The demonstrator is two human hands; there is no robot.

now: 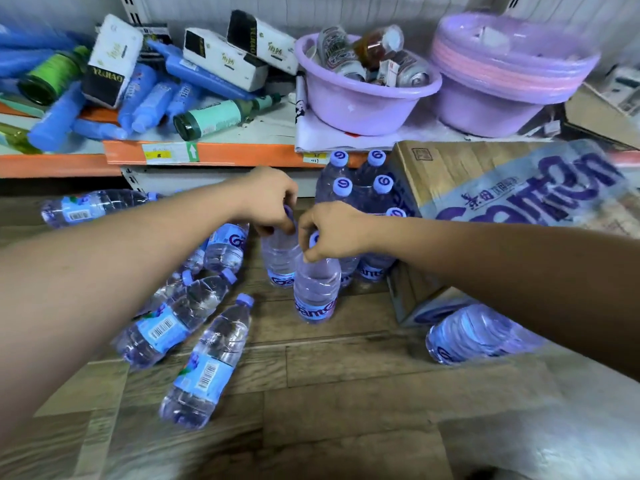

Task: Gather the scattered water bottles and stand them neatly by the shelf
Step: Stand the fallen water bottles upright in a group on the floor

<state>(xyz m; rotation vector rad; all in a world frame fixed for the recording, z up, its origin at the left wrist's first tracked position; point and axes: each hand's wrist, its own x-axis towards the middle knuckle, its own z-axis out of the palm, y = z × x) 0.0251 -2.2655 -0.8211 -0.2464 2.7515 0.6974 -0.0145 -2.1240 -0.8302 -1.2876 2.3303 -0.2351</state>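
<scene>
Along the floor (346, 393) under the shelf (221, 154), read left to right.

Far left, near the shelf foot: one stray bottle (93, 206) on its side, cap pointing right.

Left of centre: lying cluster (227, 245) of water bottles, long axes running roughly toward the shelf, caps at the far ends. The nearest lying bottle (207, 362) is the one closest to the camera.

Centre: left hand (273, 199), grip closed from above, fingers curled round the cap of the rear upright bottle (280, 261). Just beside it is the right hand (332, 233), grip pinching the cap and neck of the front upright bottle (315, 292). The two bottles stand touching or nearly so. Cannot tell whether either base is fully down.

Right of centre: standing group (360, 188) against the shelf foot, beside a cardboard carton (485, 181).

Far right, in front of the carton: one fallen bottle (474, 334), partly hidden by the right forearm.

Judgement: both held bottles are vertical and lie just short of the standing group, so setting them calls for a short shift away and slightly right. For later pickups, the cluster lies nearer the left hand and the fallen bottle nearer the right.
</scene>
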